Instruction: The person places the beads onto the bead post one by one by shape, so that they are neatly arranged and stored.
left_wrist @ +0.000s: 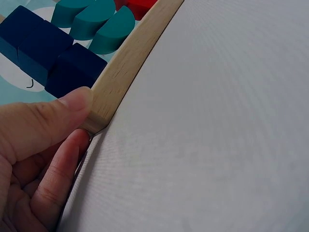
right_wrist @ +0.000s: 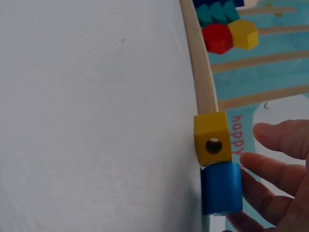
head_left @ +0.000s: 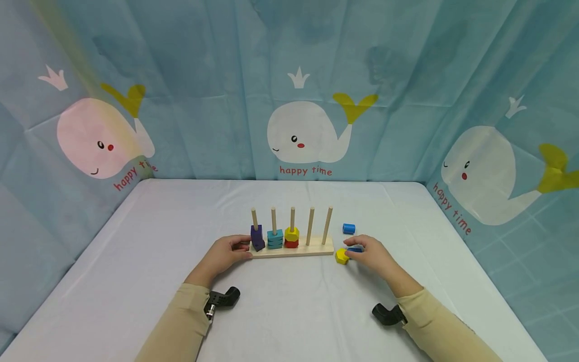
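Observation:
My left hand (head_left: 221,255) grips the left end of a wooden peg stand (head_left: 294,254); in the left wrist view the thumb (left_wrist: 77,100) lies on its corner. Dark purple blocks (head_left: 257,236), teal blocks (head_left: 274,240), and a yellow hexagonal block (head_left: 291,234) above a red one (head_left: 291,244) sit on the left three pegs. The two right pegs are bare. Fingers apart, my right hand (head_left: 373,256) hovers over or beside a loose yellow block (right_wrist: 212,137) with a hole and a blue cylinder (right_wrist: 222,188). Whether a fingertip touches the cylinder I cannot tell.
Another blue cylinder (head_left: 349,229) lies on its side behind the right hand. A white cloth (head_left: 289,311) covers the table. Blue curtains (head_left: 203,125) printed with whales hang behind and at the sides. Black camera mounts (head_left: 226,296) stick out from both wrists.

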### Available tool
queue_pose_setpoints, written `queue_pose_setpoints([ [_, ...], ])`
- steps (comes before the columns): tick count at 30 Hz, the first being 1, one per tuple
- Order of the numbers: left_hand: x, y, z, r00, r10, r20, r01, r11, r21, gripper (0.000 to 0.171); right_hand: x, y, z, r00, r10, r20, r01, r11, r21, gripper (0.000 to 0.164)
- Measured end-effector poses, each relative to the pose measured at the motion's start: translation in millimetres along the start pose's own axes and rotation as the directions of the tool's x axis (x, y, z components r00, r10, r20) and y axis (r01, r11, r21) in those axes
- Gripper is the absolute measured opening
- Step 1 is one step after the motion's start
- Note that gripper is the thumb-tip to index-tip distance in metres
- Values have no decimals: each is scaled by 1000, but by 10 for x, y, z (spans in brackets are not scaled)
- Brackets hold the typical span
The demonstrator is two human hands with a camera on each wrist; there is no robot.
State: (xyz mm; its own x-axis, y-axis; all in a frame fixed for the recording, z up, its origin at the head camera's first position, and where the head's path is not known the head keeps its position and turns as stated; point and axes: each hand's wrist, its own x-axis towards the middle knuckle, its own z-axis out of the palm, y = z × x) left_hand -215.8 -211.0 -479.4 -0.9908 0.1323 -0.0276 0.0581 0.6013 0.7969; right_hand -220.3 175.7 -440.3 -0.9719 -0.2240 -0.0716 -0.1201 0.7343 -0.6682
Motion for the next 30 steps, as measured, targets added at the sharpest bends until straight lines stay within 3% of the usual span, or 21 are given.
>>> queue_pose_setpoints([
  [6,0,-2,2,1000,10,-2,-10,1000,0,50,-12,-22,31,994,-105,33,109,987,-117,27],
  [11,-1,8,-6,1000,3,-3,-3,1000,-2,50,-32,-74,55,994,-96,49,101,987,-124,22],
  [17,-8,20,-14,1000,2,-4,-2,1000,4,50,-45,-90,98,993,-87,84,95,992,-89,27],
  [23,-17,25,-11,1000,1,-1,-1,1000,2,50,-55,-90,93,991,-112,80,114,993,-17,24],
  [30,-17,29,-11,1000,-2,1,2,1000,-3,49,-60,-165,-16,996,-77,47,72,993,88,25],
])
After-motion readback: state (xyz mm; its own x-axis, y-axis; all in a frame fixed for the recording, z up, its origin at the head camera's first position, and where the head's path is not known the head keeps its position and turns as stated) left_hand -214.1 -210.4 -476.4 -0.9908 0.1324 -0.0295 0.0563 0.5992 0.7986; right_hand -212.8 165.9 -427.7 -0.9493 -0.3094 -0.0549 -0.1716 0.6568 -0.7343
